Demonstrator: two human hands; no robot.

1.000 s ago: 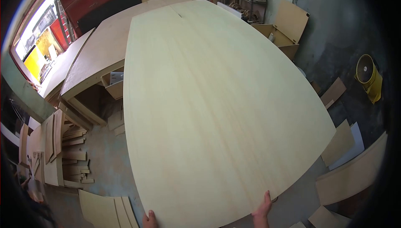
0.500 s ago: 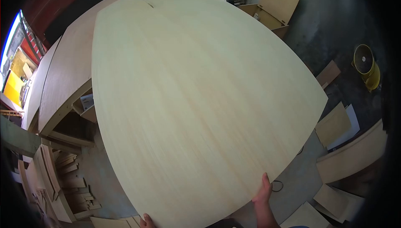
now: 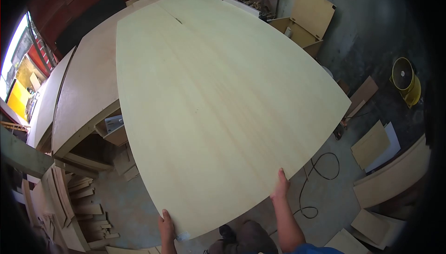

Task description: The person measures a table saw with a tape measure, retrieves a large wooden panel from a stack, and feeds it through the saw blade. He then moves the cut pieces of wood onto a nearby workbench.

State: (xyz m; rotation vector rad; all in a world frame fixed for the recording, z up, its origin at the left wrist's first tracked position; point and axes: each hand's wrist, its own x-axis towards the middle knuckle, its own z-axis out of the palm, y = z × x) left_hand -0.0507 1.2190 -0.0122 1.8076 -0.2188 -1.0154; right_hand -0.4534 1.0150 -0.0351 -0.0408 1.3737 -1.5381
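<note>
We grip the near edge of the large pale plywood sheet [image 3: 218,110], left hand [image 3: 166,226] and right hand [image 3: 281,186] fingers clasped on it, its length running away.

Sheet [image 3: 218,110]: we are seeing pale wood, smooth and matt.
Table [image 3: 88,91]: we are seeing browner board, matt.
Floor [image 3: 325,198]: we are seeing rough grey concrete.
Offcuts [image 3: 83,203]: we are seeing raw wood.
</note>
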